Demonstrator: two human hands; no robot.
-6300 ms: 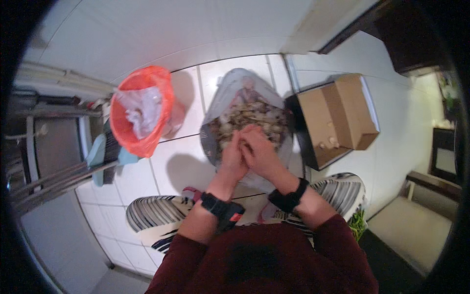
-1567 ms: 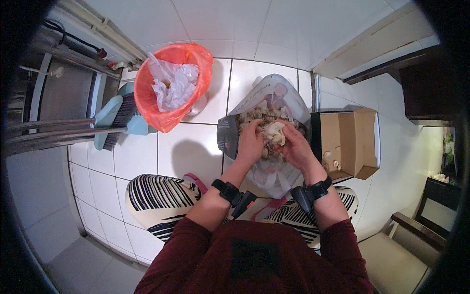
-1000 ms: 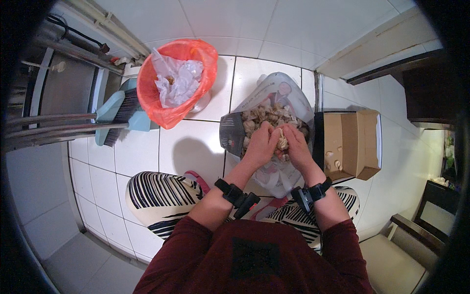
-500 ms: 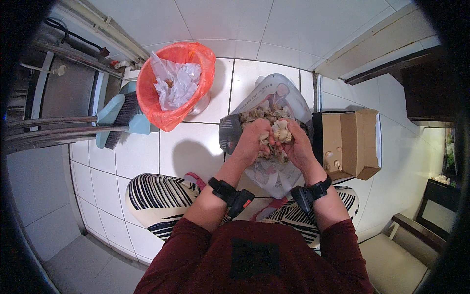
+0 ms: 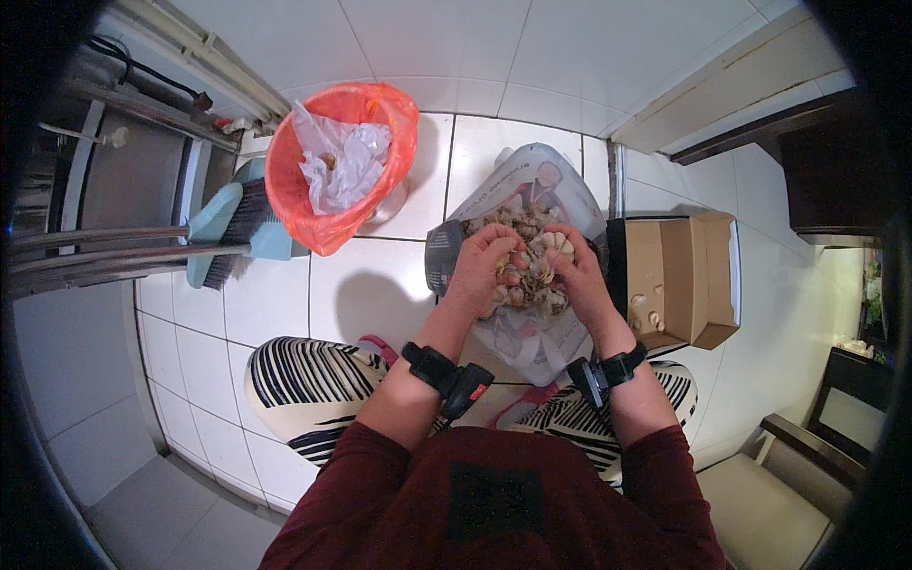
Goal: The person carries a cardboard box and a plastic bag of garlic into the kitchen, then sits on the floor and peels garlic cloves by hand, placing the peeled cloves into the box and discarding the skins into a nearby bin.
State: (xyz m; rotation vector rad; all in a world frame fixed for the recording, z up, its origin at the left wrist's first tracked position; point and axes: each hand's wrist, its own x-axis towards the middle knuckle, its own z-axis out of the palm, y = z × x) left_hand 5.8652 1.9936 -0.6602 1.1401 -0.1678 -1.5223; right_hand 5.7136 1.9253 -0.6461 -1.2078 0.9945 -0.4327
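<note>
Between my knees, on the tiled floor, lies a grey-white plastic bag heaped with garlic bulbs and loose papery skins. Over this heap my right hand is closed around a pale garlic bulb, whose cloves show at its upper side. Close to its left, my left hand has thumb and fingers pinched together; whatever is between them is too small to make out. Both hands are just above the pile, a small gap apart.
Right of the bag stands an open cardboard box with several garlic cloves in it. A bin with a red liner holds a crumpled white bag. Beside it lean a brush and a light-blue dustpan. A chair is at lower right.
My hands, which were together on the bulb, have moved apart. The left has drawn slightly left, while the right keeps the bulb and turns it, showing more of the cloves.
</note>
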